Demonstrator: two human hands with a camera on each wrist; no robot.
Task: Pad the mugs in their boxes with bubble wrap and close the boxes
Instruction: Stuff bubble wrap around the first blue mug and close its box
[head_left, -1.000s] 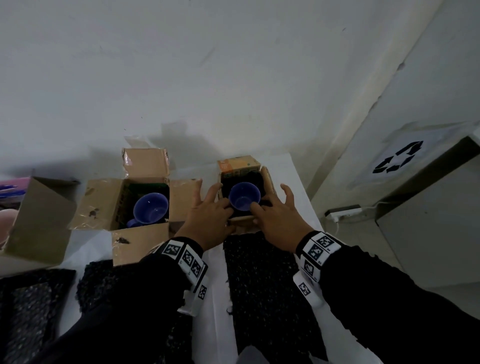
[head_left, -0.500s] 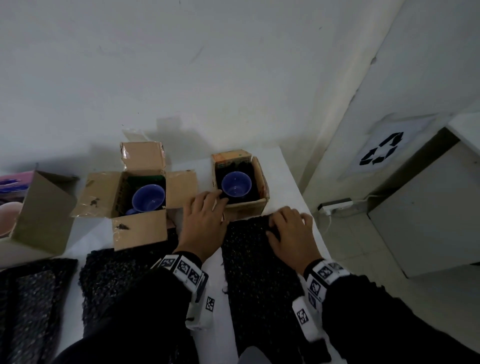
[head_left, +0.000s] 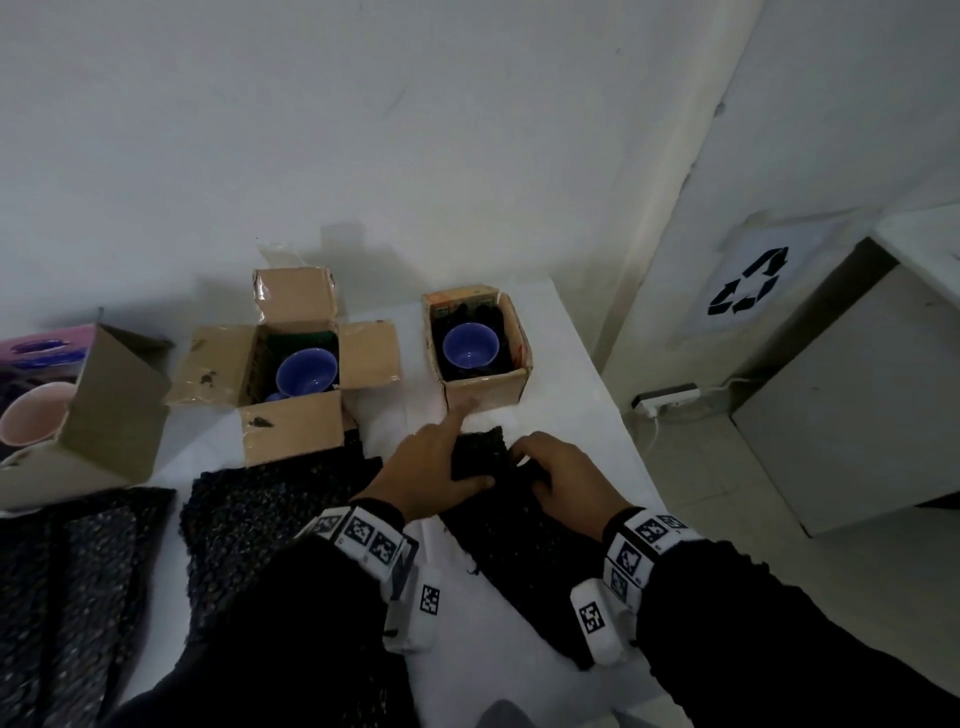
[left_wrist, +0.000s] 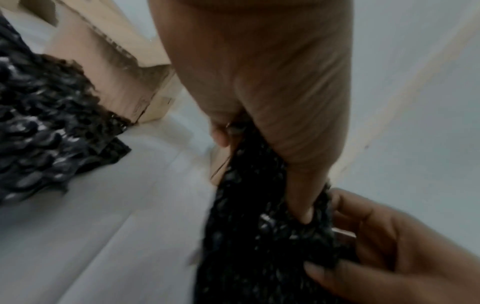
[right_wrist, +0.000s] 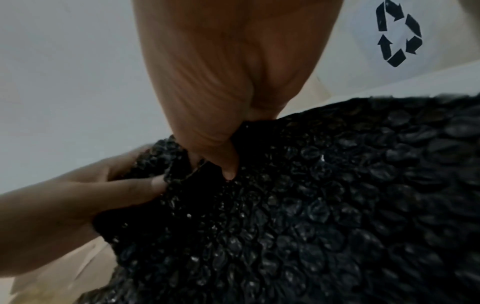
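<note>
Two blue mugs stand in open cardboard boxes: one mug in the small right box, the other mug in the left box with its flaps spread. Just in front of the right box lies a black bubble wrap sheet. My left hand and right hand both pinch its far end, which is bunched up between them. The left index finger sticks out toward the right box. In the wrist views each thumb presses into the bubble wrap.
A second black bubble wrap sheet lies before the left box, a third at far left. A tipped open box holds a pink mug. The table edge runs close on the right; a power strip and grey cabinet stand beyond.
Both hands left the right box's rim, drew back to the sheet in front of it, and now pinch its far end, which has bunched up.
</note>
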